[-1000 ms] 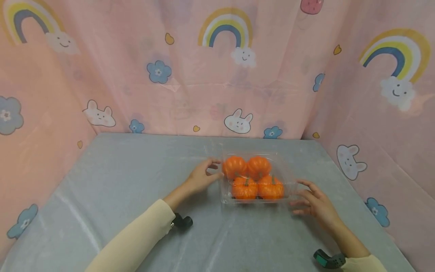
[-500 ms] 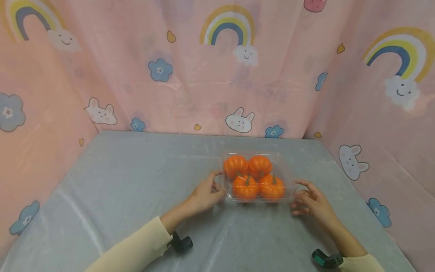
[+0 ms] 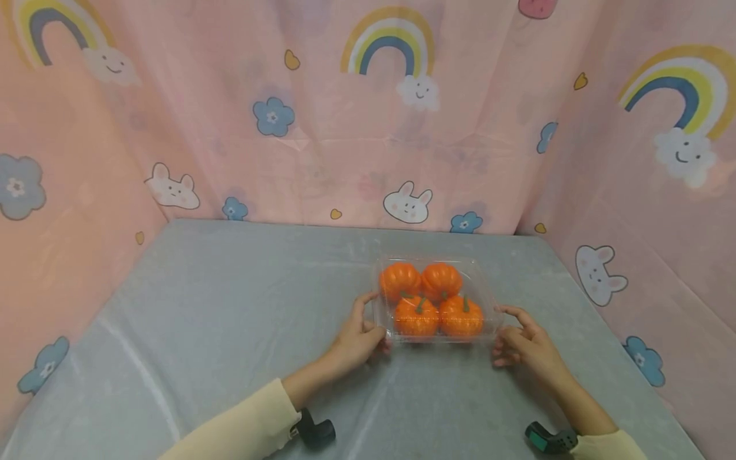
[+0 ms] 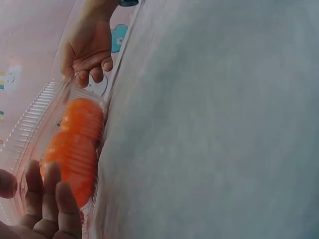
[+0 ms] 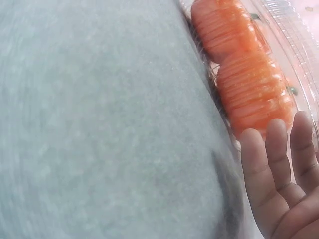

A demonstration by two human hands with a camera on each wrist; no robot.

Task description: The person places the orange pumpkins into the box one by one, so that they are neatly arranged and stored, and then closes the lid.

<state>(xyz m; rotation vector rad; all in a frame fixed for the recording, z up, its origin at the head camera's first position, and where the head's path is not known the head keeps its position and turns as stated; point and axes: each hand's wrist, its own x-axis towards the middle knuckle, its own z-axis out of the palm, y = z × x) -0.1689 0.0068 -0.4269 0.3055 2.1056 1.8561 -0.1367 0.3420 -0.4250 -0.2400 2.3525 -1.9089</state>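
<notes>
A clear plastic clamshell container [image 3: 490, 319] stands on the grey cloth, with several small orange pumpkins [image 3: 416, 315] inside it. My left hand [image 3: 352, 340] holds its left edge near the front corner, the index finger reaching up along the side. At the opposite edge my right hand [image 3: 533, 352] grips the rim between thumb and index finger. In the left wrist view three fingers of the left hand [image 4: 50, 199] stand before the container. The right wrist view has the right hand's fingers [image 5: 256, 164] beside a pumpkin [image 5: 254, 94]. Exact finger contact under the rim is hidden.
Grey cloth [image 3: 241, 300] covers the table. Pink printed curtains [image 3: 322, 160] rise along its back and both sides. Black wrist devices [image 3: 315, 431] are worn on both arms, below the cream sleeves [image 3: 241, 425].
My left hand has moved down along the container's left side to its front corner. The right hand's fingers have drawn in at the right edge. The container has hardly moved.
</notes>
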